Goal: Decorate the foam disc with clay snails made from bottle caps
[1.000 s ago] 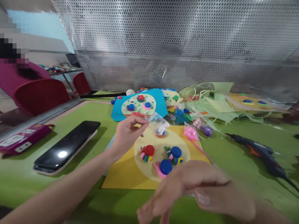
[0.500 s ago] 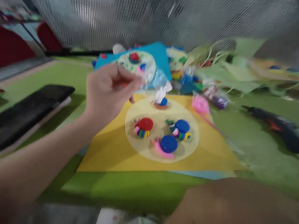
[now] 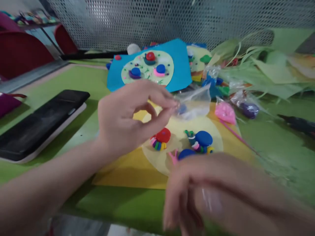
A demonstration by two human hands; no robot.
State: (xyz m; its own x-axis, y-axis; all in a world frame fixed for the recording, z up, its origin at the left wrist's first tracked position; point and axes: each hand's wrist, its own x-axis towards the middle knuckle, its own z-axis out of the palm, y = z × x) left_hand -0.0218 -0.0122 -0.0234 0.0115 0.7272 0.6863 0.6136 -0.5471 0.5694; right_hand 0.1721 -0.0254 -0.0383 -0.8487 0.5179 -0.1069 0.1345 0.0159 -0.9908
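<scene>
My left hand (image 3: 135,114) is closed in a pinch on the corner of a clear plastic bag (image 3: 197,101), raised over the far part of a yellow sheet (image 3: 123,173). On the sheet's pale oval, clay snails lie: one with a red shell (image 3: 163,135), one with a blue shell and striped body (image 3: 203,139), and a pink-bodied one (image 3: 174,157) with a blue shell. Another blue shell shows faintly behind the bag. Low in front, my right hand (image 3: 216,186) has curled fingers and partly covers the pink snail; whatever they hold, if anything, is hidden.
A black phone (image 3: 44,121) lies at left. Behind stands a blue sheet (image 3: 182,65) with more clay snails. Bagged pink clay (image 3: 225,112), bagged purple clay (image 3: 249,109) and a black tool (image 3: 297,124) are at right, with paper strips (image 3: 261,62) farther back.
My left hand has moved right with the plastic bag, which now hangs rightward over the far snail. My right hand has come up over the sheet's near edge. The view has shifted slightly.
</scene>
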